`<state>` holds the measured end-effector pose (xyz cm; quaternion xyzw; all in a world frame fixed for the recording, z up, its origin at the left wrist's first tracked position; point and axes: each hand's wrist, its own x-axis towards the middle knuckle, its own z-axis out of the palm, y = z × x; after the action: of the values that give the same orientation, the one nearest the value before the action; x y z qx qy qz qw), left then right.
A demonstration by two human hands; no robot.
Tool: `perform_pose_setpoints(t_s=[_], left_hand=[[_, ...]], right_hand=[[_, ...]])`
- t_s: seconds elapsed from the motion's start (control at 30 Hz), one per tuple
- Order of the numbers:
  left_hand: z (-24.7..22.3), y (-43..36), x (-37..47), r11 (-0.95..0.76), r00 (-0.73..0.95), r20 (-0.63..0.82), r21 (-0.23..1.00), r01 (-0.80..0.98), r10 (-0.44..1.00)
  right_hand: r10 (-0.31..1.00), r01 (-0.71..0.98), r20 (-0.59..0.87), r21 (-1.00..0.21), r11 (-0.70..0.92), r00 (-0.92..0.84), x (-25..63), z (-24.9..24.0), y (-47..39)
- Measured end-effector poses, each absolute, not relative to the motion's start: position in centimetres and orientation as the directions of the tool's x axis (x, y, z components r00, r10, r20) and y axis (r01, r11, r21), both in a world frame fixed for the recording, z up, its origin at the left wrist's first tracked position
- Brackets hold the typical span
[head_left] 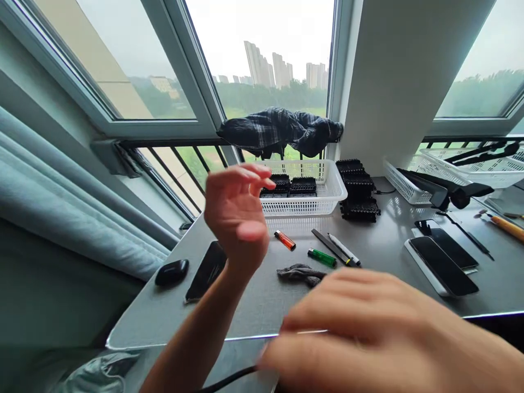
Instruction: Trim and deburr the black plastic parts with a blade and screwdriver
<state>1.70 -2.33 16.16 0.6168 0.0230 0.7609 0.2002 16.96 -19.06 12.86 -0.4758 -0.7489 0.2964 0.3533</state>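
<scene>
My left hand (237,213) is raised over the table, in front of the white basket (298,206). Its fingers are curled but apart, with nothing between them. Close to the camera at the lower right, my right hand (360,333) is blurred, its fingers bent together. A black cable (233,377) runs from the bottom edge up to its fingertips. Beyond that hand lie a dark grey cloth (301,273), a green lighter (322,257), an orange lighter (285,240), and a white pen (344,249) beside a dark flat strip (331,245).
Black ridged pieces are in the basket and stacked (358,191) beside it. Phones (444,265) lie at the right, with another basket (409,183) behind. A black case (172,272) and a dark phone (207,272) lie left. The table's front edge (241,338) runs below my left hand.
</scene>
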Motion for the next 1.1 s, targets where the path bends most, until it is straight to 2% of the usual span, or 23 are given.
perform_pose_setpoints(t_s=[0.03, 0.07, 0.1, 0.17, 0.27, 0.3, 0.4, 0.57, 0.73, 0.87, 1.0, 1.1], left_hand=[[15.0, -1.9, 1.3, -0.94, -0.173, 0.936, 0.267, -0.211, 0.305], [13.7, -1.5, 0.6, -0.952, -0.156, 0.943, 0.275, -0.134, 0.294], [12.3, -0.9, 0.0, -0.954, -0.118, 0.947, 0.295, -0.06, 0.3], [9.4, 0.5, -1.1, -0.924, -0.116, 0.927, 0.368, 0.106, 0.356], [5.4, 2.9, -1.4, -0.769, -0.181, 0.852, 0.522, 0.368, 0.492], [4.2, 3.5, -1.3, -0.714, -0.214, 0.815, 0.576, 0.397, 0.538], [1.5, 4.4, -0.6, -0.607, -0.211, 0.72, 0.679, 0.412, 0.662], [-0.1, 4.1, -0.4, -0.584, -0.168, 0.674, 0.718, 0.377, 0.72], [-0.4, 4.0, -0.5, -0.56, -0.153, 0.633, 0.754, 0.343, 0.759], [-0.9, 4.0, -0.5, -0.557, -0.117, 0.607, 0.777, 0.292, 0.786], [-1.1, 3.9, -0.9, -0.508, -0.1, 0.515, 0.856, 0.095, 0.851], [-1.0, 3.9, -1.0, -0.473, -0.021, 0.473, 0.881, 0.0, 0.881]], right_hand=[[0.857, 0.517, 0.272, -0.704, 0.488, -0.439, 17.8, 14.3, -16.6], [0.818, 0.546, 0.29, -0.628, 0.554, -0.497, 18.9, 15.0, -14.1], [0.829, 0.62, 0.308, -0.554, 0.555, -0.467, 20.4, 15.1, -11.7], [0.882, 0.798, 0.382, -0.42, 0.432, -0.276, 23.7, 13.2, -7.1], [0.955, 0.968, 0.29, -0.214, 0.13, -0.064, 28.1, 8.4, -1.7], [0.973, 0.989, 0.229, -0.134, 0.056, -0.024, 29.0, 7.0, -0.5], [0.983, 0.997, 0.18, -0.075, -0.008, 0.021, 30.5, 4.4, 1.8], [0.989, 0.999, 0.142, -0.037, -0.024, 0.029, 31.2, 2.5, 3.0], [0.983, 0.996, 0.179, -0.08, -0.033, 0.047, 32.1, 0.9, 3.4], [0.955, 0.985, 0.295, -0.17, 0.015, 0.036, 32.9, 0.5, 2.3], [0.888, 0.963, 0.459, -0.251, 0.094, 0.032, 32.7, 0.2, -1.0], [0.802, 0.948, 0.595, -0.278, 0.153, 0.045, 30.7, 0.1, -4.0]])
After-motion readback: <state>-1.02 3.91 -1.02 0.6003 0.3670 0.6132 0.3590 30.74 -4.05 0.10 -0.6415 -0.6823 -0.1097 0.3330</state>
